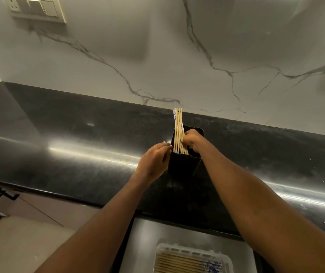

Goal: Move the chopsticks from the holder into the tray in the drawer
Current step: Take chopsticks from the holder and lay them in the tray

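Chopsticks (179,265) already lie flat in the white tray (226,259) inside the open drawer (142,243), just below the front edge of your dark counter (79,154); some carry blue-printed paper at their right ends. Farther in, the black holder (183,164) stands upright on the counter, about midway between its front edge and the back wall. Your left hand (153,160) rests against the holder's left wall, fingers curled together near the rim. Your right hand (192,138) reaches into the holder's top from the right, fingers closed around the standing bunch of chopsticks (178,131), which leans toward the holder's left side and rises well above the rim. Behind it all stands the marble wall (177,56), with a switch plate (37,8) at its upper left.
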